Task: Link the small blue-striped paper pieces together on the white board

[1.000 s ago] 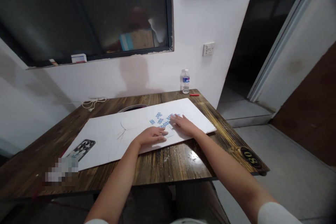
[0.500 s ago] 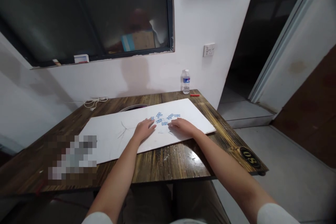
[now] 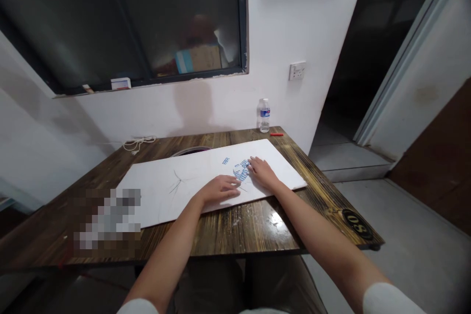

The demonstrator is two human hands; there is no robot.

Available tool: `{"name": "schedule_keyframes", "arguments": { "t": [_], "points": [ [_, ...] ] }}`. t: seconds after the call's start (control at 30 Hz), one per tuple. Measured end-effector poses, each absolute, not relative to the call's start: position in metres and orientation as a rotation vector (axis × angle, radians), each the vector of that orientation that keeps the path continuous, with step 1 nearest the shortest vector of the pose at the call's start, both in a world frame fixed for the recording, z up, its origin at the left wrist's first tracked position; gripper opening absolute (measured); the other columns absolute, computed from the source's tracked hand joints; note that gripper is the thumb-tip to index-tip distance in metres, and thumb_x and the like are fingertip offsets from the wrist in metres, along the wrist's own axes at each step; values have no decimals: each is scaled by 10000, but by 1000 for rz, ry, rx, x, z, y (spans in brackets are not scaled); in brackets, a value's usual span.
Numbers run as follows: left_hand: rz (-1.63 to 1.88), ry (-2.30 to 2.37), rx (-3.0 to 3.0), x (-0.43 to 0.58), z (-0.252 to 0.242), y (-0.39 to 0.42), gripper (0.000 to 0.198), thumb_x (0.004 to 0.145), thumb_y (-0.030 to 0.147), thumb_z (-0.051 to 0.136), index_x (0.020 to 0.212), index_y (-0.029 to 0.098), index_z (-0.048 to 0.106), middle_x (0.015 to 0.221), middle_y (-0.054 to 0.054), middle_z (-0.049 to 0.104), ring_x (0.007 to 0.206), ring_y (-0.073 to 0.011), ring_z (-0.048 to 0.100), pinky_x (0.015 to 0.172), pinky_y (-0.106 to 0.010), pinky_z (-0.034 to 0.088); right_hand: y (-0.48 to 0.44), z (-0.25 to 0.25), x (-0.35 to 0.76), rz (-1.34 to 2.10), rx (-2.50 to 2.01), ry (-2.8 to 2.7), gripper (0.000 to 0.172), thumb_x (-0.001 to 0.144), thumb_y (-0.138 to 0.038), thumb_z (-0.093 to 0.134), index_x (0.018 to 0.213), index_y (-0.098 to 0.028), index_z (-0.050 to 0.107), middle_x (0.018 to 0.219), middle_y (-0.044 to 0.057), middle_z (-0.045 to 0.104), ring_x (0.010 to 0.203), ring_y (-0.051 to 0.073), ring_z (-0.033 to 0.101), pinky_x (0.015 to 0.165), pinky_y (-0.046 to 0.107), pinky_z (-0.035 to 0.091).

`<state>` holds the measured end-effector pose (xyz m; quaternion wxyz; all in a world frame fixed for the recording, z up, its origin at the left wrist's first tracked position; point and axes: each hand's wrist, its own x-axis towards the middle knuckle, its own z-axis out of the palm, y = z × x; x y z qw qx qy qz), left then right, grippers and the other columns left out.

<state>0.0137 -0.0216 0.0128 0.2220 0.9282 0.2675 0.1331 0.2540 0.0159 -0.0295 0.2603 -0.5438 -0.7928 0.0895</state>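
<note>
Several small blue-and-white rectangular pieces (image 3: pixel 242 174) lie bunched on a white board (image 3: pixel 206 171). My left hand (image 3: pixel 220 189) lies low over the board at the near-left side of the bunch, fingers stretched out and fingertips at the pieces. On the other side, my right hand (image 3: pixel 262 172) is spread with its fingertips against the right end of the bunch. One blue-and-white piece (image 3: pixel 225 161) lies apart, farther back and to the left. Thin dark pencil-like lines (image 3: pixel 179 180) mark the board's left part.
The board rests on a dark wooden table (image 3: pixel 235 235). At the back stand a water bottle (image 3: pixel 264 117) and a red pen (image 3: pixel 276 134). A white cable (image 3: pixel 139 143) lies at the back left, and a round rim (image 3: pixel 191 150) shows behind the board. A blurred patch covers the left.
The pieces, spread out before, are now pushed closer together between my hands. My left hand has moved right and nearer to me; one piece is left apart at the back.
</note>
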Motion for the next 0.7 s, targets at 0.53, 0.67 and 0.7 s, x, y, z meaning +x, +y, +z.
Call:
{"name": "schedule_keyframes", "arguments": {
  "t": [0.53, 0.67, 0.7],
  "points": [
    [263, 1023, 2596, -13, 5, -7, 466, 951, 503, 394, 1328, 278, 552, 1442, -56, 469, 1397, -240, 324, 1132, -442, 265, 2, -4, 270, 668, -942, -2592, 330, 924, -393, 486, 1195, -314, 656, 1371, 12, 552, 1343, 248, 417, 1126, 460, 268],
    [374, 1102, 2641, -2, 0, -9, 553, 936, 525, 411, 1398, 227, 470, 1487, -81, 406, 1392, -238, 332, 1129, -410, 283, 4, -9, 261, 559, -913, -2418, 320, 935, -364, 466, 1112, -244, 704, 1173, 48, 689, 1142, 248, 598, 1012, 389, 419],
    [370, 1110, 2652, 0, -2, -9, 579, 933, 532, 414, 1425, 228, 430, 1504, -83, 376, 1401, -240, 314, 1136, -415, 268, 5, -11, 258, 506, -945, -2371, 331, 939, -350, 458, 1142, -227, 690, 1184, 62, 683, 1146, 249, 594, 1007, 386, 423]
  ]
}}
